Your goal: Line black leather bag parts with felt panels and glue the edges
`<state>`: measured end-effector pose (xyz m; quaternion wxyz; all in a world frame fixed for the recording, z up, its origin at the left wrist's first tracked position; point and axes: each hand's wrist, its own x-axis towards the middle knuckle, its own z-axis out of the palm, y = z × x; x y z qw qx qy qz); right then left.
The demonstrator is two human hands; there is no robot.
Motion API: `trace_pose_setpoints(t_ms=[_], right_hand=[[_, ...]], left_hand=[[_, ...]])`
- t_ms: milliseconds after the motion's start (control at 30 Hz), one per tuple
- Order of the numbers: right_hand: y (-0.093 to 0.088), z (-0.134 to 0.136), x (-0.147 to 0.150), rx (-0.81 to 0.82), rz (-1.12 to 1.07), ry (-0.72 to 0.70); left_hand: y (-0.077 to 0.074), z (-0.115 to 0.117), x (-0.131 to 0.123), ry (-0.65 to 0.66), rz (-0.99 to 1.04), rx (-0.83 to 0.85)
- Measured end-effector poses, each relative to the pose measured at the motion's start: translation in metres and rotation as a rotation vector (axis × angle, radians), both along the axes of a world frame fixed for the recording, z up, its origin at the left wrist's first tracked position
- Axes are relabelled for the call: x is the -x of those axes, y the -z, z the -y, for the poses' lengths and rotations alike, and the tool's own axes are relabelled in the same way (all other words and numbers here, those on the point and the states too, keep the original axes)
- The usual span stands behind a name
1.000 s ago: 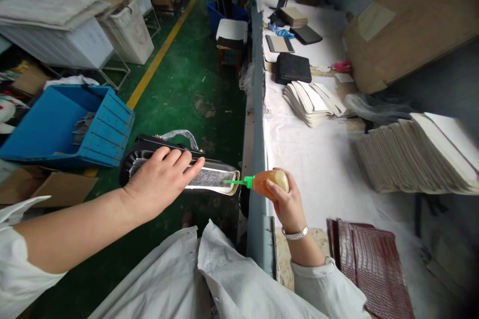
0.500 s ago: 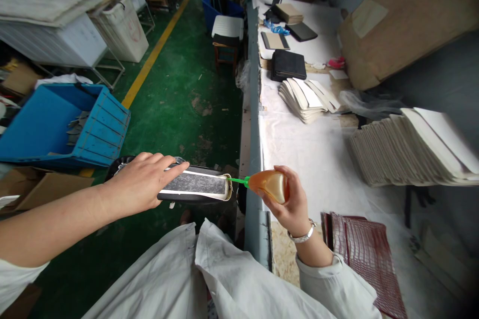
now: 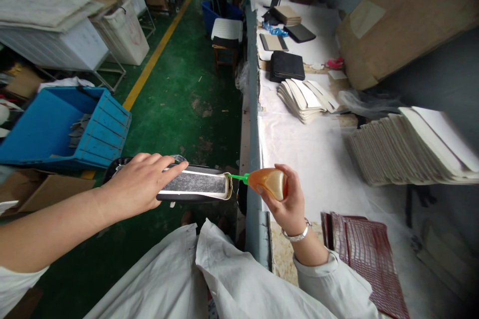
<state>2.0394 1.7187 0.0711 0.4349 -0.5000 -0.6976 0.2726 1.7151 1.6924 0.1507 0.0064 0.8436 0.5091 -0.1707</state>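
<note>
The left hand (image 3: 144,179) lay over a black bag-like piece (image 3: 196,198), its fingers close together and bent across the far edge; the thumb's hold was hard to make out. The right hand (image 3: 288,204) was curled snugly around an amber squeeze bottle (image 3: 267,181), thumb on the near side, with little gap left in the grip. The bottle's green nozzle (image 3: 238,177) pointed left, its tip at the right end of the piece, by the pale rim around a gray panel (image 3: 204,183); whether the 2 touched could not be told.

Too hard a squeeze could have sent liquid over the rim onto the black side, and a slip of either wrist could have dragged the tip off the edge. The piece was up above the green floor (image 3: 172,99), left of the worktable (image 3: 299,159); any support beneath it was hidden, so a loosened left hand might have let it tilt or drop.

On the table, maroon sheets (image 3: 370,254) lay near right, a stack of pale panels (image 3: 411,149) farther right, and a black stack (image 3: 286,65) far off. A blue bin (image 3: 105,124) stood left.
</note>
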Motion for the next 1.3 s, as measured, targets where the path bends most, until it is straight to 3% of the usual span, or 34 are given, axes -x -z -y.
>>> trace_pose_setpoints(t_ms=[233,433,633,833,1033,1233,1300], right_hand=[[-0.009,0.014,-0.004,0.129,0.025,-0.089],[-0.015,0.005,0.002,-0.008,0.051,0.029],[-0.022,0.014,0.004,0.071,0.111,-0.164],[-0.017,0.004,0.010,-0.122,0.087,-0.042],[-0.026,0.012,0.008,0.035,0.131,-0.177],[-0.023,0.004,0.013,-0.113,0.074,-0.049],[-0.022,0.003,0.012,-0.089,0.083,-0.056]], left_hand=[[-0.005,0.002,-0.003,-0.013,-0.042,-0.040],[-0.007,0.005,-0.008,-0.014,-0.052,-0.058],[-0.006,0.008,-0.009,-0.023,-0.055,-0.072],[-0.006,0.011,-0.008,-0.034,-0.015,-0.088],[-0.001,0.016,-0.004,-0.037,-0.046,-0.095],[0.001,0.019,-0.003,-0.055,-0.015,-0.114],[0.002,0.020,-0.004,-0.060,-0.002,-0.113]])
